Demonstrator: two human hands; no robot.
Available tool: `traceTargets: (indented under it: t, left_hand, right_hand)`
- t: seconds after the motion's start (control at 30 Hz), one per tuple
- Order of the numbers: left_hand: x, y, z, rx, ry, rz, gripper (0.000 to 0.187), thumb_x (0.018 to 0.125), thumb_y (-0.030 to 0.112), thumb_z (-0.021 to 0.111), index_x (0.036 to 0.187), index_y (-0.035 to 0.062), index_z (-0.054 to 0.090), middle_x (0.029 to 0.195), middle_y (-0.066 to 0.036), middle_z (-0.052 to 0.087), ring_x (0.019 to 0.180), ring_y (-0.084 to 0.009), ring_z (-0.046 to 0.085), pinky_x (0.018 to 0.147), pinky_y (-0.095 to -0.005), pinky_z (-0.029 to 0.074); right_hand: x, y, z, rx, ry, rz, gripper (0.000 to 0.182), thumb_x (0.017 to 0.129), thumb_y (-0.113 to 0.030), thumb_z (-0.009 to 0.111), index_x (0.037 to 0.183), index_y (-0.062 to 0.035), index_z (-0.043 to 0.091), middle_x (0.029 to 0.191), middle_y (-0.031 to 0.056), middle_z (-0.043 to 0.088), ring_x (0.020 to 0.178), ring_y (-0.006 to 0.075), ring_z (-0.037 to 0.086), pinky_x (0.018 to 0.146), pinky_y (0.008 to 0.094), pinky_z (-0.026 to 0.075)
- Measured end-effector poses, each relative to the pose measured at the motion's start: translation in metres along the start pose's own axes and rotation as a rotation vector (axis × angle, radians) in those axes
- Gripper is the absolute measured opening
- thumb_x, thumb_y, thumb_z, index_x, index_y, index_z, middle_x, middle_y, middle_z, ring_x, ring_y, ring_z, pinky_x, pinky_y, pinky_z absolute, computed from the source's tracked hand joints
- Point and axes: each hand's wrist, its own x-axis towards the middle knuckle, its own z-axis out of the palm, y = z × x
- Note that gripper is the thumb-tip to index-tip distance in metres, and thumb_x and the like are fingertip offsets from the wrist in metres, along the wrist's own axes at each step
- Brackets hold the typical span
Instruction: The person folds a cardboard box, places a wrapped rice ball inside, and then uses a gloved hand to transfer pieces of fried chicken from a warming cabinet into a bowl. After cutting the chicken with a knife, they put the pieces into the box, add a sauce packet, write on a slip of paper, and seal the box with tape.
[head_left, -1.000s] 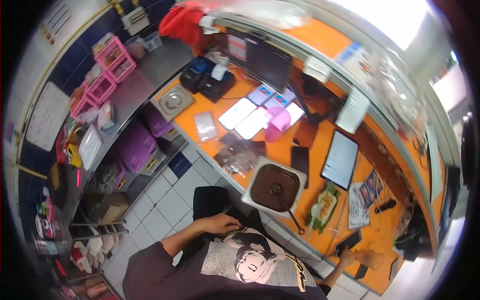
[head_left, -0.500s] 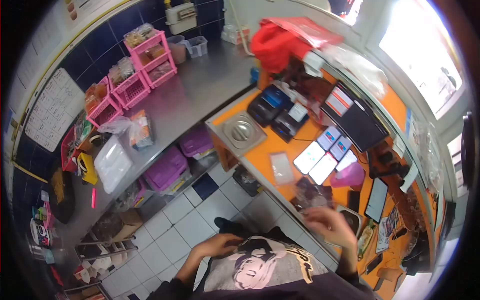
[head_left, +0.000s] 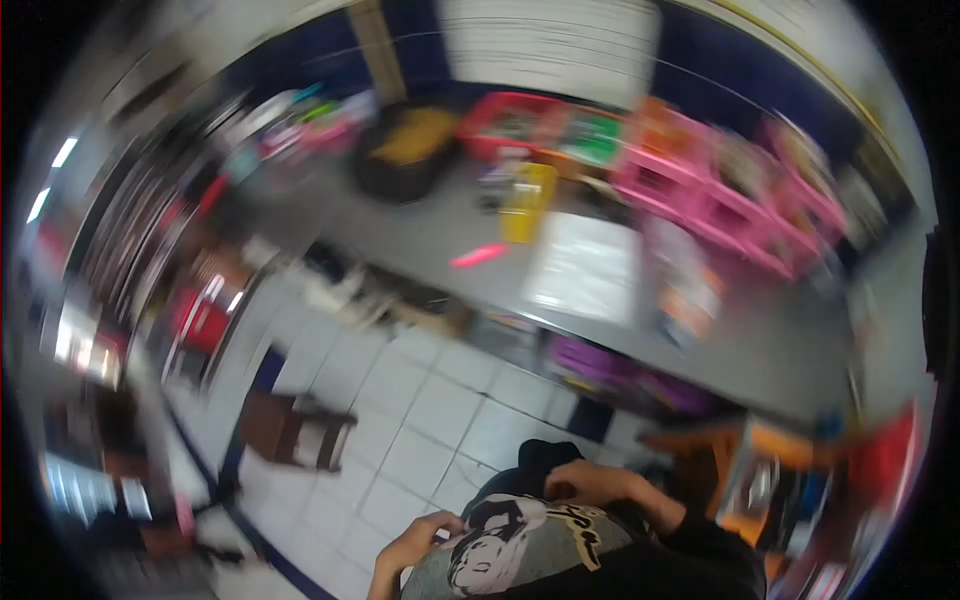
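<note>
My left hand (head_left: 425, 535) is at the left side of my grey and black shirt (head_left: 520, 545), fingers reaching towards the cloth with a gap at the thumb. A small pale patch shows by its fingers; I cannot make out what it is. My right hand (head_left: 590, 483) hangs in front of my body, just above the shirt print, its fingers bent down and blurred. No held thing is visible in it. Ahead, on the steel counter (head_left: 420, 250), lie a stack of clear plastic bags (head_left: 585, 268), a pink marker-like stick (head_left: 478, 255) and a yellow holder (head_left: 527, 203).
Pink baskets (head_left: 700, 195) and a black pan (head_left: 405, 160) stand along the back of the counter. A brown stool (head_left: 290, 430) stands on the tiled floor (head_left: 400, 420). At the right is the orange desk (head_left: 735, 480); racks (head_left: 140, 230) are at the left.
The view has swung left, away from the orange desk towards the steel counter. My right hand has come back from the desk to my body; my left hand stays near the shirt.
</note>
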Motion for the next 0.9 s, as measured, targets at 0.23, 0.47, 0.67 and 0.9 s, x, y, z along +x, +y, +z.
traceTargets:
  t: [0.23,0.47,0.67,0.9]
  left_hand:
    - [0.017,-0.054,-0.037,-0.337,0.375,-0.043,0.007,0.085,0.008,0.052,0.089,0.0022,0.049,0.079,-0.004,0.049,0.078,-0.0161,0.047,0.070,-0.0306,0.041]
    - [0.017,-0.070,-0.205,-0.273,0.654,0.192,0.013,0.092,0.016,0.051,0.092,0.0033,0.050,0.073,-0.007,0.050,0.069,-0.0156,0.048,0.064,-0.0313,0.043]
    - [0.003,-0.102,-0.326,-0.627,0.840,0.164,0.035,0.096,0.030,0.050,0.122,0.0063,0.054,0.115,-0.009,0.058,0.101,-0.0190,0.057,0.087,-0.0302,0.045]
    - [0.041,-0.186,-0.478,-0.855,0.765,0.233,0.045,0.095,0.035,0.048,0.129,0.0056,0.050,0.126,-0.012,0.055,0.110,-0.0253,0.055,0.095,-0.0372,0.042]
  right_hand:
    - [0.180,-0.022,-0.066,-0.216,-0.458,-0.109,0.022,0.071,-0.007,0.065,0.091,0.0000,0.060,0.085,0.0159,0.061,0.077,0.0295,0.060,0.069,0.0350,0.047]
    - [0.417,-0.078,-0.131,-0.224,-0.809,-0.132,0.017,0.076,-0.006,0.063,0.092,0.0016,0.061,0.080,0.0128,0.062,0.073,0.0200,0.060,0.069,0.0317,0.048]
    - [0.684,-0.202,-0.141,-0.604,-0.573,-0.306,0.018,0.084,-0.019,0.062,0.094,-0.0041,0.064,0.078,0.0095,0.067,0.069,0.0175,0.064,0.064,0.0296,0.050]
    - [0.919,-0.274,-0.057,-0.343,-0.544,-0.366,0.025,0.087,-0.018,0.061,0.105,-0.0009,0.061,0.093,0.0120,0.067,0.079,0.0187,0.064,0.068,0.0306,0.051]
